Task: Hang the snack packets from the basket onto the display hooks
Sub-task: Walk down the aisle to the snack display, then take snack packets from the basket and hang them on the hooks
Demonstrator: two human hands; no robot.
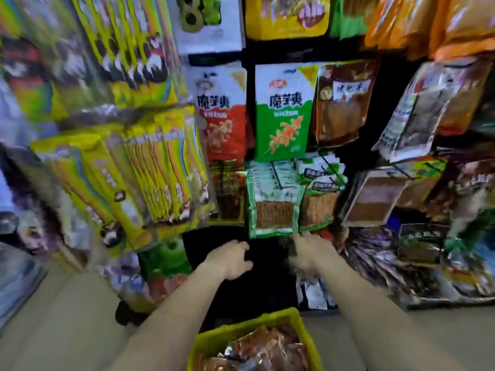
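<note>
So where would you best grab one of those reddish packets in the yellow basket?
Probably by its upper edge, reaching down from above: the packets lie heaped in the open-topped basket, whose walls block the sides. Both hands are empty up at the display.

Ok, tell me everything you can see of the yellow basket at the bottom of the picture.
The yellow basket looks like a rigid plastic crate with a thick rim, cut off by the bottom edge of the view so only its far end shows. It stands low, between the person's forearms and in front of the dark foot of the display. Inside lie reddish-brown snack packets with shiny foil edges, piled loosely. Neither the left hand nor the right hand touches it; both reach ahead toward the rack.
</note>
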